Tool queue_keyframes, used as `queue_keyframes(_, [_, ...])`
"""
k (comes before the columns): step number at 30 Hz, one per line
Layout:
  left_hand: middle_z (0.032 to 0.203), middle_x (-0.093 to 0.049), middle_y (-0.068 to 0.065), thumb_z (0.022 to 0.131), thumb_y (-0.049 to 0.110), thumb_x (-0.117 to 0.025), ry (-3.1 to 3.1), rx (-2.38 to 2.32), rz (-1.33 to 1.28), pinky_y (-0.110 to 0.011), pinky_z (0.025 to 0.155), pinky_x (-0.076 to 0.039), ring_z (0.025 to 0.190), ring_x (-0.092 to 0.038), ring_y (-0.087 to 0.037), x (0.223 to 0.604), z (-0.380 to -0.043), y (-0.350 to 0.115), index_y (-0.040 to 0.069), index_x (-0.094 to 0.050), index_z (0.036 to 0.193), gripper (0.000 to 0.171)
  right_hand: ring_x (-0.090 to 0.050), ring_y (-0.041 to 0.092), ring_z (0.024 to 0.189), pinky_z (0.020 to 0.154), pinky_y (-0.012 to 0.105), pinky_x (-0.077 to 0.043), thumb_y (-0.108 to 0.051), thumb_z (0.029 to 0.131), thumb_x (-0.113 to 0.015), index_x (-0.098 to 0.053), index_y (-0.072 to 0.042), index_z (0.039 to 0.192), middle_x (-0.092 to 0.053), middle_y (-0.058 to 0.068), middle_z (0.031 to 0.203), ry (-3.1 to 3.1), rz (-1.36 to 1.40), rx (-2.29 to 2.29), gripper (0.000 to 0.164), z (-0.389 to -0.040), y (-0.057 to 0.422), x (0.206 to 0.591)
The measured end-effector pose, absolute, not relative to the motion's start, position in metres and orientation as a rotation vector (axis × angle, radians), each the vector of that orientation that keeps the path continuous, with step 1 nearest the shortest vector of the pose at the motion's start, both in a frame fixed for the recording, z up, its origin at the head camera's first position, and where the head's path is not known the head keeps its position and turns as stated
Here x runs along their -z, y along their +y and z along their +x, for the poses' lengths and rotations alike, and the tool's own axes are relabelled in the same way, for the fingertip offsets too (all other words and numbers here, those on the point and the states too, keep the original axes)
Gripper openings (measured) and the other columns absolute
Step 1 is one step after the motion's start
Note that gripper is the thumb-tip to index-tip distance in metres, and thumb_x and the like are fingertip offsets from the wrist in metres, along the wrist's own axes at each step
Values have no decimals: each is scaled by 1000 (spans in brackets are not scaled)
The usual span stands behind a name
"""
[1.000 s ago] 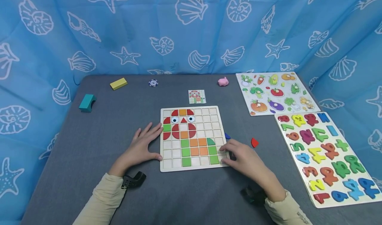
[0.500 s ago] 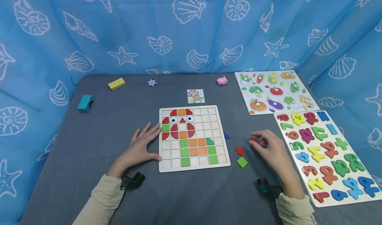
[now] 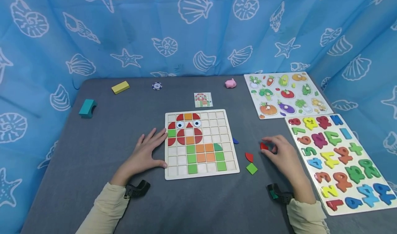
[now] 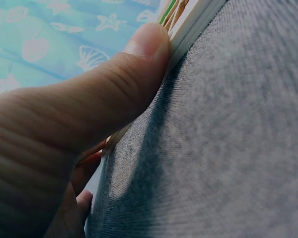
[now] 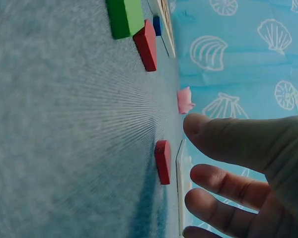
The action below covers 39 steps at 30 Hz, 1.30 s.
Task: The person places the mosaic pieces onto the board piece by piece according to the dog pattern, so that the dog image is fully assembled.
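Observation:
My left hand rests spread at the left edge of a wooden grid board; its thumb touches the board's side in the left wrist view. Red, green and orange pieces and two eye pieces fill some of the cells. To the right, my right hand hovers with bent fingers around a red quarter-circle piece. In the right wrist view this piece lies on the table, apart from the visible thumb and fingertips. Another red piece and a green square lie between hand and board.
A blue piece lies by the board's right edge. Behind the board is a picture card. A vegetable puzzle and a number puzzle fill the right side. A pink pig, poker chip, yellow block and teal block stand farther back.
My right hand has left the board's right edge and moved right to the farther red piece, uncovering the other red piece and the green square. My left hand stays at the board.

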<state>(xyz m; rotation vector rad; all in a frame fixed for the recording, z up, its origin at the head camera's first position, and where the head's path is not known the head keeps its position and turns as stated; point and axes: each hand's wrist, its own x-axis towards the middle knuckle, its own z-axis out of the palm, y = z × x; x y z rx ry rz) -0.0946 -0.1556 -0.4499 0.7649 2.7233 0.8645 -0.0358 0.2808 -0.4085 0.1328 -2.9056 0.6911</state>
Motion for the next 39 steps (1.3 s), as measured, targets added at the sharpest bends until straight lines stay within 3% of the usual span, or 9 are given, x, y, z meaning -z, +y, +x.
queue_keyframes(17, [149,-15,3,59,59,-70,2727,-872,775,-55,102,2,137,-2,-26,449,-96,-157,20,-23,142,104,-46,16,71,60,31,-37,-8,71,-73,-64,-9,105,-53,8,96,-2961,343,-616,35,-45,280,405])
queue_keyframes(24, [149,-15,3,59,59,-71,2723,-871,767,-55,102,2,137,-2,-26,449,-95,-156,20,-23,142,104,-48,20,74,62,34,-40,-14,74,-71,-57,-4,114,-54,12,95,-3101,201,-583,43,-47,286,402])
queue_keyframes(29, [149,-15,3,59,59,-71,2716,-871,763,-55,102,3,137,-2,-26,448,-94,-155,20,-23,142,104,-50,20,73,64,38,-42,-17,76,-70,-61,-2,103,-56,10,85,-3150,112,-543,32,-47,286,402])
queue_keyframes(34, [149,-16,1,58,59,-71,2725,-878,775,-56,102,2,136,-3,-28,448,-94,-155,19,-24,142,105,-51,21,75,66,40,-43,-3,76,-65,-64,-6,97,-56,8,87,-3124,247,-564,21,-48,283,403])
queue_keyframes(39, [148,-19,-1,56,59,-72,2738,-894,791,-57,101,1,136,-5,-30,448,-94,-155,17,-26,141,106,-52,22,80,70,42,-43,6,78,-57,-67,-11,86,-55,6,91,-3073,398,-591,21,-51,277,406])
